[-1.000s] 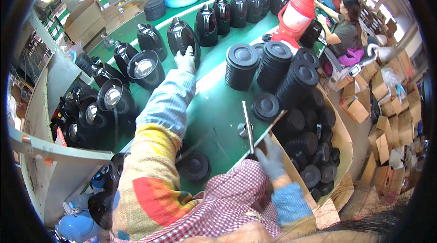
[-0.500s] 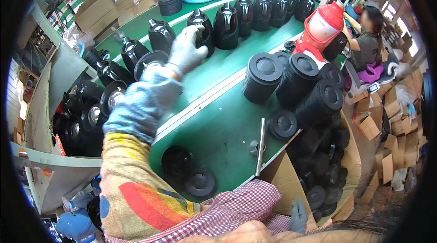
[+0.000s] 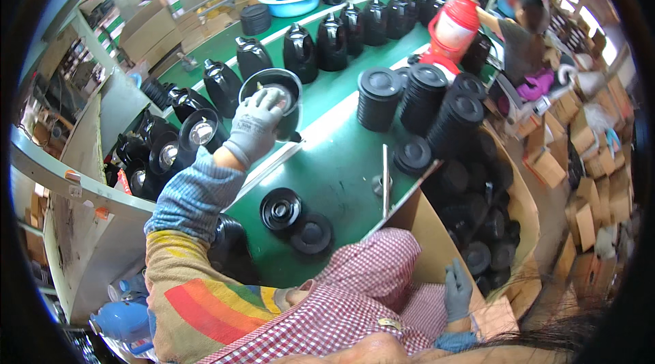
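In a grey glove, my left hand (image 3: 256,125) grips a glossy black jug (image 3: 293,108) at its wide round end. The jug is tipped so that this end, with a shiny metal middle, faces me. It is over the green bench (image 3: 327,166), close to the pale rail. My right hand (image 3: 458,290), also gloved, rests low beside an open cardboard box (image 3: 525,227), its fingers stretched out with nothing seen in them. Two black round parts, a ringed one (image 3: 280,210) and a flat disc (image 3: 312,233), lie on the bench below my left forearm.
Upright black jugs (image 3: 299,53) line the far side; more lie tipped (image 3: 201,133) at left. Stacks of black discs (image 3: 379,98) stand right of centre near a red-and-white container (image 3: 454,26). A blue basin (image 3: 292,0) sits behind. Another person (image 3: 522,43) works at far right.
My left hand has come back toward me from the row of jugs and now has a tipped jug in it. The view has shifted; my right hand shows more fully.
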`<action>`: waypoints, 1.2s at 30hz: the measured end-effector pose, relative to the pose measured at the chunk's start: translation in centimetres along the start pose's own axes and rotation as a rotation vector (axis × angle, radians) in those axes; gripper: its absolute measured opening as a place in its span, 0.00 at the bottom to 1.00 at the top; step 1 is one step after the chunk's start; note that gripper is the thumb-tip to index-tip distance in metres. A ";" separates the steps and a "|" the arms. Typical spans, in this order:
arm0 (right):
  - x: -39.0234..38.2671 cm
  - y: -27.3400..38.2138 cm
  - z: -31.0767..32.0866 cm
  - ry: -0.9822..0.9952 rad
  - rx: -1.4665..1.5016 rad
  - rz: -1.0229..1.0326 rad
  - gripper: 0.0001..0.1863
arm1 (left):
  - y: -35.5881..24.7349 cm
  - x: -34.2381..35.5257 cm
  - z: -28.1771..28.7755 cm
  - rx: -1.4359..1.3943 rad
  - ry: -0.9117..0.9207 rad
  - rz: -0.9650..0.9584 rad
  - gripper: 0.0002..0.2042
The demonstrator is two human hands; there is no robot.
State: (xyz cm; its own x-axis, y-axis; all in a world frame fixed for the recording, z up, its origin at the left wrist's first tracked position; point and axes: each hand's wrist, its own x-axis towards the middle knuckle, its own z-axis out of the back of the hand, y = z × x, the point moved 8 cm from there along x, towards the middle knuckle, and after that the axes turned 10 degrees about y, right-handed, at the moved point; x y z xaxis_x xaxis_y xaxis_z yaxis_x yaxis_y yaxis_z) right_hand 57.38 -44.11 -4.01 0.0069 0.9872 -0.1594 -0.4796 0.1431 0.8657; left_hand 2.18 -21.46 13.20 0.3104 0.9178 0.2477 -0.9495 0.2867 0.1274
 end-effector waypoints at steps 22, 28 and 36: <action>-4.8 -2.3 -2.9 0.505 0.711 -0.053 0.25 | -51.6 -22.5 2.6 -0.376 0.474 -1.148 0.15; -4.0 -4.6 -3.1 0.642 0.778 0.004 0.25 | -51.3 -20.7 0.7 -0.611 0.543 -1.260 0.16; -3.7 -3.3 3.9 0.063 0.606 0.065 0.19 | -25.0 10.6 -5.3 -0.670 -0.191 -0.297 0.21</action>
State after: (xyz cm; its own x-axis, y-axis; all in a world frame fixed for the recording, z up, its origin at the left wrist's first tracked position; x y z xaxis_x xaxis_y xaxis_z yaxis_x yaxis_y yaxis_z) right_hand 62.30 -47.97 -4.40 -0.0669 0.9918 -0.1089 0.1075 0.1157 0.9874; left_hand 28.91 -17.47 7.54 0.5019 0.7301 0.4638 -0.6307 0.6758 -0.3813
